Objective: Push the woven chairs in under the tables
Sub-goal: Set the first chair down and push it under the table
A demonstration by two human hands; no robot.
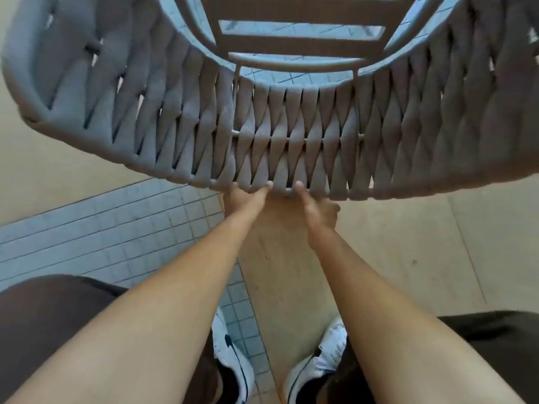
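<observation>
Both hands, left hand [246,196] and right hand [316,208], grip one woven chair's [291,132] backrest rim at twelve o'clock, fingers curled under.

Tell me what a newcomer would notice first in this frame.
The grey woven chair back curves across the whole upper half, slatted seat beyond it. Both hands, left and right, meet at the middle of its near edge, bare arms reaching from below. White shoes stand at the bottom, where tile meets tan floor.

Tan floor [379,243] with a grey-tiled strip [102,228]; white shoes [233,354] stand on it.
</observation>
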